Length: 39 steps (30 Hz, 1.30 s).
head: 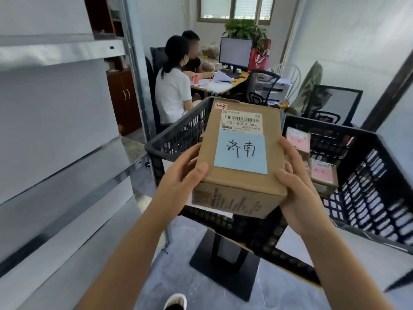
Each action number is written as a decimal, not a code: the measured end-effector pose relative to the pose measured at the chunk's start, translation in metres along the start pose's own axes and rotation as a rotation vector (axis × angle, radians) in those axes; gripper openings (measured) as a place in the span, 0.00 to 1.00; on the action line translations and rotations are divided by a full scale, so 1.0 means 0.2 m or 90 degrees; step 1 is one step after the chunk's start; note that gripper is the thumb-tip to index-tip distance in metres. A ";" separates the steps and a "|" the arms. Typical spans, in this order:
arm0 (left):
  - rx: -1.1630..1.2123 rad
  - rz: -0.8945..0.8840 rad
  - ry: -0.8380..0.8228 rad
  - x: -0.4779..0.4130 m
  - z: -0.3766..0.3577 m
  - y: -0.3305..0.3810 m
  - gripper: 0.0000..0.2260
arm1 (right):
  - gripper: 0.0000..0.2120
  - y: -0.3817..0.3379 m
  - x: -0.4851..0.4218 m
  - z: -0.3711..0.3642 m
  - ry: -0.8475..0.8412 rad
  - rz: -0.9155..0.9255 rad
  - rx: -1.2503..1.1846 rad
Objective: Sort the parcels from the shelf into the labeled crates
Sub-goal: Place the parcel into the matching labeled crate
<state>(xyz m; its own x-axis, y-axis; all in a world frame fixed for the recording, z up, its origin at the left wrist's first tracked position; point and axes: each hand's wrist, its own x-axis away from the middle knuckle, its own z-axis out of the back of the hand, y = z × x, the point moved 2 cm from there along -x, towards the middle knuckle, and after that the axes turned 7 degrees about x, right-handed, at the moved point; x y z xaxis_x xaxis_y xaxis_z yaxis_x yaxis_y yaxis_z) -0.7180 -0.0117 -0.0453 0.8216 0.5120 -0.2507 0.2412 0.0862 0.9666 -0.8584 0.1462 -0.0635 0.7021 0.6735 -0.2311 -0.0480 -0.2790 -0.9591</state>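
While held over the near black crate (178, 135), the brown cardboard parcel (237, 198) shows a white barcode label (242, 121) reading 507-N705 094 and a blue note (241, 153) with 2 handwritten characters. Left hand (178, 173) grips its left side, thumb on top. Right hand (297, 186) grips the right side, fingers curled round the edge.
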 end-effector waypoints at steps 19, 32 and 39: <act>-0.098 0.252 -0.312 -1.56 0.25 -0.54 0.27 | 0.43 0.44 -1.20 0.00 0.344 -0.210 0.256; -0.289 0.399 -0.359 -1.77 0.13 -0.96 0.40 | 0.52 0.73 -1.45 0.22 0.139 -0.463 0.556; -0.452 0.330 -0.430 -1.79 0.12 -1.17 0.46 | 0.55 0.94 -1.51 0.23 0.070 -0.597 0.688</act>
<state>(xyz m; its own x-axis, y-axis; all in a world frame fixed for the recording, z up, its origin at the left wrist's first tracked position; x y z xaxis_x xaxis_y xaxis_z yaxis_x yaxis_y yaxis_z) -1.0552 -0.2362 -0.1838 0.9021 0.0751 0.4250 -0.3868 0.5776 0.7189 -1.1123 -0.0775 -0.1813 0.8238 0.2452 0.5111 -0.0163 0.9115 -0.4110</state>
